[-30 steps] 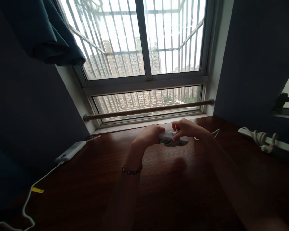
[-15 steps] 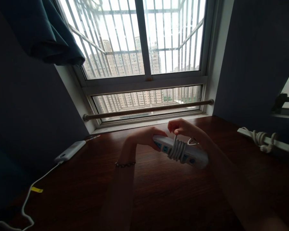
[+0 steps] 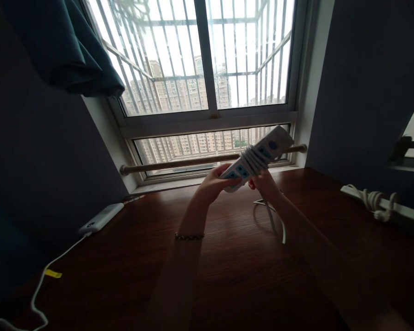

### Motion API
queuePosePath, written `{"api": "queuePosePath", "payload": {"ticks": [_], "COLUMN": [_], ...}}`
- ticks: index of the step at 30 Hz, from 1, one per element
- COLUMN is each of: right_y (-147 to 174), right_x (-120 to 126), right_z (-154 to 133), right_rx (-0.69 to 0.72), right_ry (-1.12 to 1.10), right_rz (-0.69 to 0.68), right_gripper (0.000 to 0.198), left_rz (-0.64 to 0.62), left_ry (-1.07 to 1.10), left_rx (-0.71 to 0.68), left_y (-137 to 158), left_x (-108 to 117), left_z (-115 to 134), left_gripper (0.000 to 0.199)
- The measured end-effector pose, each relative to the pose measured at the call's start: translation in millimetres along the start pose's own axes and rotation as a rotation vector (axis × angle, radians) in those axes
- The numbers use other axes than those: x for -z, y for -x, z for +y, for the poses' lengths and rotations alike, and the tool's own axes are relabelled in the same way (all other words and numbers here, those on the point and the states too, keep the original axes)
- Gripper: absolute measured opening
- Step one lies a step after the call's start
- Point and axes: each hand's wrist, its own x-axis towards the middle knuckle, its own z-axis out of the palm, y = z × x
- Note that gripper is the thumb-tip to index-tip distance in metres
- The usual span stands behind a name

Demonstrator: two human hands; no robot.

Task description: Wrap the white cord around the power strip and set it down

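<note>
A white power strip (image 3: 276, 140) with blue-green sockets is held tilted above the table, its far end raised to the right. My left hand (image 3: 215, 184) grips its lower left end, thumb across the sockets. Several turns of grey-white cable (image 3: 254, 161) are wound round its middle. Just below the coil, my right hand (image 3: 264, 184) is closed on the cable, partly hidden behind the strip. A loose length of cable (image 3: 272, 219) hangs from there toward the table.
Over on the right of the brown wooden table (image 3: 227, 266) lies another cord-wrapped white strip (image 3: 382, 202). A white box-shaped device (image 3: 101, 218) with a cable is at the left. Behind the table are a rail (image 3: 179, 162) and a barred window.
The power strip's right end has swung up, so it now slants upward to the right. My right hand has moved from above the strip to below it, and loose cable has come into view.
</note>
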Motion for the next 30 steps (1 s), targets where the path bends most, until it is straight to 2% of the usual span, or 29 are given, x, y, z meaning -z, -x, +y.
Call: {"api": "queuePosePath", "payload": {"ticks": [4, 7, 10, 12, 14, 19, 24, 30], "right_y": [6.5, 10.9, 12.4, 13.4, 16.1, 30.0, 39.9, 48.6], "right_x": [-5.2, -7.5, -4.5, 1.0, 7.7, 16.9, 13.5, 16.3], "right_z": [-3.5, -7.3, -10.5, -14.6, -21.7, -45.2, -55.4, -62.3], "right_rx": [-0.187, -0.306, -0.349, -0.304, -0.195, 0.079, 0.31, 0.371], "right_ry": [0.025, 0.124, 0.298, 0.456, 0.617, 0.867, 1.134, 1.215], "right_rz": [-0.024, -0.13, -0.207, -0.196, -0.147, -0.046, -0.167, -0.254], "right_gripper": [0.008, 0.007, 0.013, 0.01, 0.005, 0.017, 0.023, 0.022], "left_rz": [0.261, 0.448, 0.561, 0.586, 0.586, 0.576, 0.575, 0.543], "left_ry": [-0.159, -0.375, -0.588, -0.689, -0.757, -0.841, -0.865, -0.734], "left_rx": [0.021, 0.027, 0.014, 0.008, 0.011, 0.046, 0.081, 0.132], "left_y": [-5.0, -4.3, -1.6, -0.3, 0.1, -0.3, 0.7, -3.6], "left_x": [0.7, 6.2, 10.2, 11.4, 11.9, 8.4, -0.5, 6.5], "left_z": [-2.7, -6.0, -8.5, -9.7, -10.7, -10.7, -7.5, -14.6], "left_gripper": [0.054, 0.044, 0.033, 0.029, 0.026, 0.027, 0.028, 0.037]}}
